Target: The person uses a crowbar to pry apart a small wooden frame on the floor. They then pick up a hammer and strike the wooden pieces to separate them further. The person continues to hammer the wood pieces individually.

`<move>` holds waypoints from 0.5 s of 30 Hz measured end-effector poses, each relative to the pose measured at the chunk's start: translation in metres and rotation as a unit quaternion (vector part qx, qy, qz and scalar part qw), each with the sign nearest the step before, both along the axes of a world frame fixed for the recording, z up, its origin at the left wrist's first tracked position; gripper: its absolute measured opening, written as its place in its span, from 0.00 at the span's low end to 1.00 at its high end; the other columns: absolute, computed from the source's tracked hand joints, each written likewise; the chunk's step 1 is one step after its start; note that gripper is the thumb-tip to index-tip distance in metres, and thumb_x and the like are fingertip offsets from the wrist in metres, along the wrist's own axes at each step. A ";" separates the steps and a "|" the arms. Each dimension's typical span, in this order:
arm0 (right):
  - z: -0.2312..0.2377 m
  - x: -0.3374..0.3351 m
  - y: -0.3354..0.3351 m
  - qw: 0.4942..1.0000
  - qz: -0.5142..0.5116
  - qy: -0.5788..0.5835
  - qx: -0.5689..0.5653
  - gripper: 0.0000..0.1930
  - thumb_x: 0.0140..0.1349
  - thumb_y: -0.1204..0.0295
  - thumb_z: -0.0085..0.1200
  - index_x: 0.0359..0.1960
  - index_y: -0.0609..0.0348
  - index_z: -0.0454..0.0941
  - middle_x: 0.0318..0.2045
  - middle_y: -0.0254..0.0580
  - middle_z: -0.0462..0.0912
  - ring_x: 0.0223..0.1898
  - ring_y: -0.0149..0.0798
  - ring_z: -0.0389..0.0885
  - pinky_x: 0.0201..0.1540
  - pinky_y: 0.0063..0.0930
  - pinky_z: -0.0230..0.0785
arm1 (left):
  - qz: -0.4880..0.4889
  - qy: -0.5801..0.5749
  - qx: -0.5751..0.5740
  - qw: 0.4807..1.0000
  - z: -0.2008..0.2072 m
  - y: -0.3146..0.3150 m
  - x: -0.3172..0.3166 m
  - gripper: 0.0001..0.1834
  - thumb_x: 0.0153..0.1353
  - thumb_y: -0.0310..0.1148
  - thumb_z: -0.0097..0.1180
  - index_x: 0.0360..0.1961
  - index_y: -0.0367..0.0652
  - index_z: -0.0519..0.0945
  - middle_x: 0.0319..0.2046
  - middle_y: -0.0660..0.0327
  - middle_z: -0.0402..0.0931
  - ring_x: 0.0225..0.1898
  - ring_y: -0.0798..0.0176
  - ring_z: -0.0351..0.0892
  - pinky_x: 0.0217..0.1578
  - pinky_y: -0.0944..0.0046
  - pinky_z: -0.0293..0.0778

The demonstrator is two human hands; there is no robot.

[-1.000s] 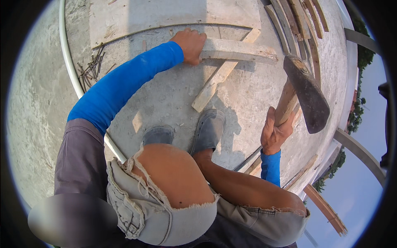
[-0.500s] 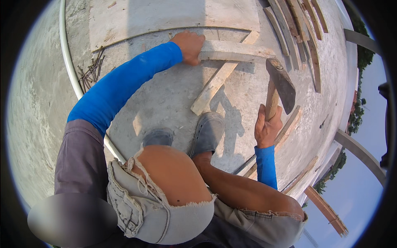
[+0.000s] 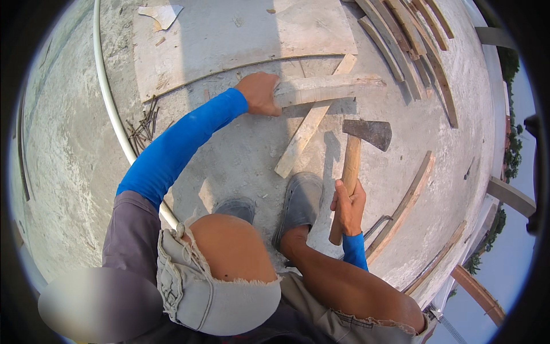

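Concrete floor (image 3: pixel 69 149) and lumber (image 3: pixel 408 70) suggest a construction site.

Pale rectangular wooden beam (image 3: pixel 332 90): across narrow tan wooden strip (image 3: pixel 303 140), above grey concrete floor (image 3: pixel 252 149). Right, nearer: dark-bladed wooden-handled axe (image 3: pixel 351 157). Far: flat pale wooden sheet (image 3: pixel 229 34). Far right: long brown wooden battens (image 3: pixel 397 53). Left: round white pipe (image 3: pixel 107 97).

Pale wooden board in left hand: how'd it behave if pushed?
Pale wooden board is likely stiff, given its thick section. Crossing over the narrow, pale wooden slat, it may rock or pivot. The bare left hand holding one end should limit sliding.
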State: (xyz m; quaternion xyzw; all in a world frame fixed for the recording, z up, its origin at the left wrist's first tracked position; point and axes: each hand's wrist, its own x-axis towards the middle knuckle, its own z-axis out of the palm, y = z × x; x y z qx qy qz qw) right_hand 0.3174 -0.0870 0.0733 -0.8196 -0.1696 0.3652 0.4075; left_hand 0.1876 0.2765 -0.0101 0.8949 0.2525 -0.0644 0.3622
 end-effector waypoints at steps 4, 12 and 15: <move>0.001 -0.001 -0.009 0.999 -0.044 0.030 0.000 0.16 0.75 0.60 0.63 0.41 0.60 0.75 0.18 0.32 0.74 0.16 0.26 0.73 0.19 0.24 0.65 | 0.108 -0.096 -0.208 0.967 0.004 -0.062 -0.014 0.45 0.49 0.51 0.78 0.62 0.28 0.79 0.54 0.40 0.84 0.57 0.41 0.84 0.60 0.48 0.79; -0.001 0.012 -0.020 0.996 -0.074 0.041 0.012 0.15 0.75 0.61 0.62 0.43 0.62 0.75 0.19 0.32 0.74 0.16 0.27 0.73 0.19 0.23 0.66 | 0.281 -0.236 -0.571 0.735 0.030 -0.132 0.003 0.50 0.62 0.52 0.75 0.75 0.33 0.65 0.65 0.49 0.76 0.62 0.54 0.80 0.65 0.55 0.75; -0.001 0.010 -0.021 0.995 -0.083 0.048 0.015 0.15 0.75 0.62 0.62 0.43 0.62 0.75 0.19 0.32 0.74 0.16 0.27 0.72 0.19 0.23 0.66 | 0.289 -0.226 -0.549 0.751 0.037 -0.133 0.007 0.51 0.63 0.58 0.72 0.74 0.32 0.66 0.63 0.49 0.77 0.60 0.54 0.81 0.61 0.57 0.78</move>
